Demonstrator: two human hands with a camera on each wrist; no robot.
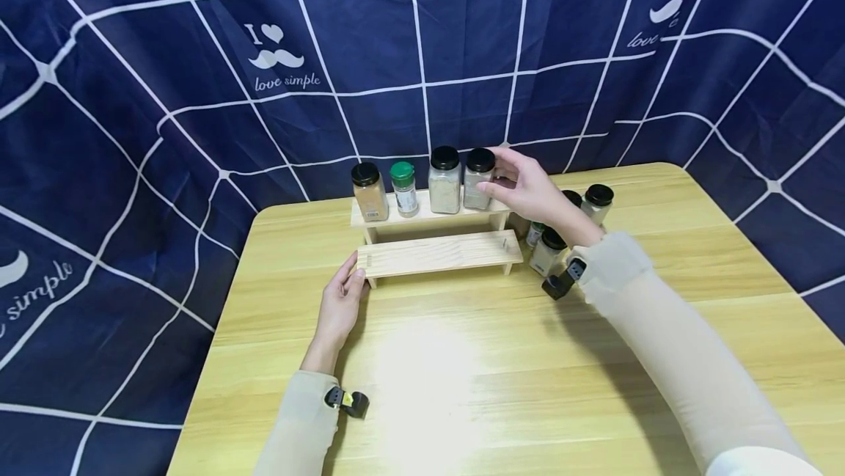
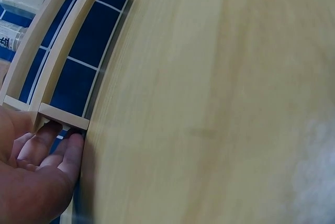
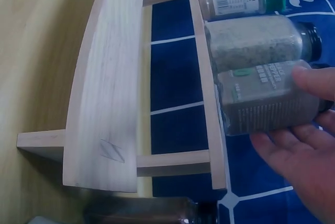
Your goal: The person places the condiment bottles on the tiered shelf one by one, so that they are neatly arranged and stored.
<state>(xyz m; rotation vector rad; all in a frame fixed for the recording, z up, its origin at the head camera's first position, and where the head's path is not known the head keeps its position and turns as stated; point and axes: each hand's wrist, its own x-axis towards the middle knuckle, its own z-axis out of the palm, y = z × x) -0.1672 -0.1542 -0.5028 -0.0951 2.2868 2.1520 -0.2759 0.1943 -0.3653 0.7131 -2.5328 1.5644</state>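
A two-step wooden spice rack [image 1: 439,254] stands against the blue cloth. At the left end of its lower step, my left hand [image 1: 339,304] holds the board, with fingers [image 2: 73,153] at the end piece. My right hand [image 1: 528,186] grips a grey-brown pepper jar [image 3: 272,98] with a black lid, upright at the right end of the upper step. Left of it on that step stand a pale, black-lidded jar [image 1: 445,191], a small green-capped shaker [image 1: 405,199] and an orange-brown jar [image 1: 372,201]. Nothing stands on the lower step.
Right of the rack, partly behind my right forearm, several more jars cluster, among them a black-lidded jar [image 1: 546,252] and another one [image 1: 597,203] farther back. Blue grid cloth [image 1: 370,43] hangs behind and beside the wooden table [image 1: 297,241].
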